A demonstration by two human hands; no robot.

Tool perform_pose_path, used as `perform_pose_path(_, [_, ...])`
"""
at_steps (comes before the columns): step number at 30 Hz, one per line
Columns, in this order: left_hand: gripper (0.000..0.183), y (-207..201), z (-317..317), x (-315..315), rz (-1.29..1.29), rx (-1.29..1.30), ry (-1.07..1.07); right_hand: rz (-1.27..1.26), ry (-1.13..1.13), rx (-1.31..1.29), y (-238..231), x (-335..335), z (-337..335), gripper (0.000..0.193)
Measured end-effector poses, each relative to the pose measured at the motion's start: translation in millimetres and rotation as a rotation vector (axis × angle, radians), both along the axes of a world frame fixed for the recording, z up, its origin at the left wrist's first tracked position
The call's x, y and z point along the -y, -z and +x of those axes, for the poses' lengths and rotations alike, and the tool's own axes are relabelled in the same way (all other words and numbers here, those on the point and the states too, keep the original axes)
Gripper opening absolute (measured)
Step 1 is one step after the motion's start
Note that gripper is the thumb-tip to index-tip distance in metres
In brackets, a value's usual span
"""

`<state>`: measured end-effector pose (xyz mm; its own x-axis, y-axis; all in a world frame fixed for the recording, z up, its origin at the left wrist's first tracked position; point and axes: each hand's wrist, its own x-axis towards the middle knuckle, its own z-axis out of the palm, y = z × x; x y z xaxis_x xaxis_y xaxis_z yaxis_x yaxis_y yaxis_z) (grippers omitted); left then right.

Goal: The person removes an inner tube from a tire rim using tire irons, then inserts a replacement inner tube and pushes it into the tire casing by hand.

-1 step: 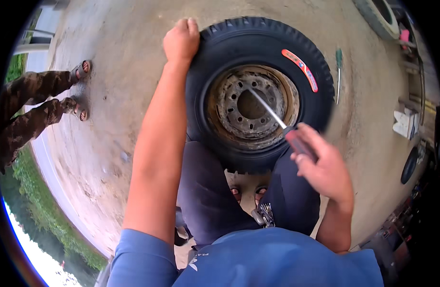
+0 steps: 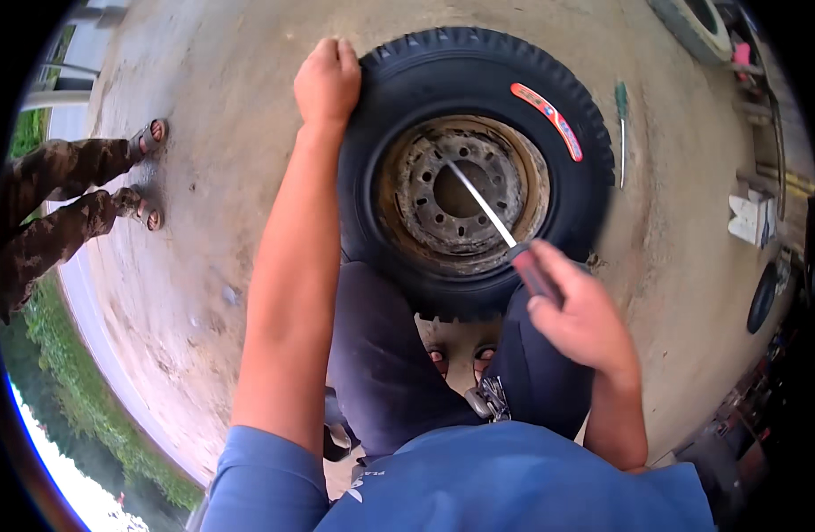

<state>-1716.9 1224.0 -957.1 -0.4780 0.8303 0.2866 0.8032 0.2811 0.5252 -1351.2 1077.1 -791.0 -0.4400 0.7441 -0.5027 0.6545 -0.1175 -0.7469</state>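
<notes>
A black tyre (image 2: 461,73) with a chunky tread and a curved red sticker (image 2: 548,121) lies flat on the floor before my knees. Inside it sits a rusty steel wheel (image 2: 418,215) with several holes round its open centre. My left hand (image 2: 328,84), arm stretched out, is closed on the tyre's outer edge at the far left. My right hand (image 2: 578,321) grips the red-and-black handle of a screwdriver (image 2: 480,204). Its long shaft slants left and away over the wheel; whether the tip touches the metal I cannot tell.
Right of the tyre lies another screwdriver (image 2: 621,133), green-handled. A second tyre (image 2: 691,28) stands at the far right, with a white box (image 2: 752,220) and clutter along that edge. Someone in camouflage trousers (image 2: 75,164) and sandals stands at the left.
My right hand and the screwdriver have shifted slightly to the left. The whole view has moved a little, and my left hand keeps its place at the tyre's edge.
</notes>
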Motion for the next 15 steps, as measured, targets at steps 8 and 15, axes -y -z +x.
perform_pose_path(8, [0.023,-14,145,126,0.111,0.129,0.057,0.000,0.404,-0.120,110,145,-32,0.057])
perform_pose_path(15, [0.029,50,150,145,-0.331,1.175,-0.122,0.149,0.357,-0.156,124,148,-33,0.051])
